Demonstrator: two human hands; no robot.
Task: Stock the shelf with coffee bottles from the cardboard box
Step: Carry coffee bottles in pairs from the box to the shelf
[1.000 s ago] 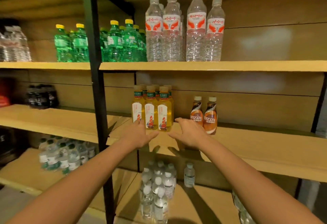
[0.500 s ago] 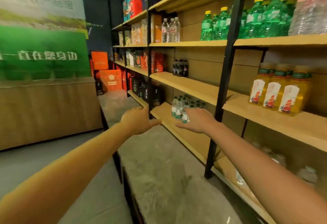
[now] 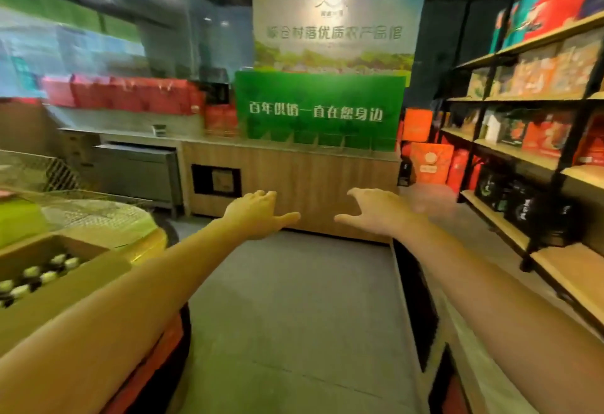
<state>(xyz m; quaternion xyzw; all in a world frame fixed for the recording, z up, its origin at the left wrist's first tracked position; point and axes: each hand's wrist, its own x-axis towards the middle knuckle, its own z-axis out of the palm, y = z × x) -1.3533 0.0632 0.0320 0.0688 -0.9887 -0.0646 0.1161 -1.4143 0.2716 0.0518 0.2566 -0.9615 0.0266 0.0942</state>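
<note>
The cardboard box (image 3: 68, 279) sits at the lower left, open at the top, with several white-capped coffee bottles (image 3: 36, 274) standing inside. My left hand (image 3: 258, 214) reaches forward at mid-frame, empty, fingers spread. My right hand (image 3: 379, 210) is beside it, also empty with fingers apart. Both hands hover over the aisle floor, well to the right of the box. The shelf (image 3: 552, 158) runs along the right edge, stocked with coloured boxes and dark bottles; the coffee bottles placed on it are out of view.
A wooden counter (image 3: 294, 181) with a green sign stands straight ahead across the aisle. A wire basket (image 3: 36, 171) and a round yellow stand are at the left, behind the box. Orange boxes (image 3: 428, 161) stand on the floor at the far right corner.
The view has swung left, from the shelf of yellow drinks and coffee bottles to the aisle and counter. The cardboard box has come into view. Both hands stayed empty and outstretched.
</note>
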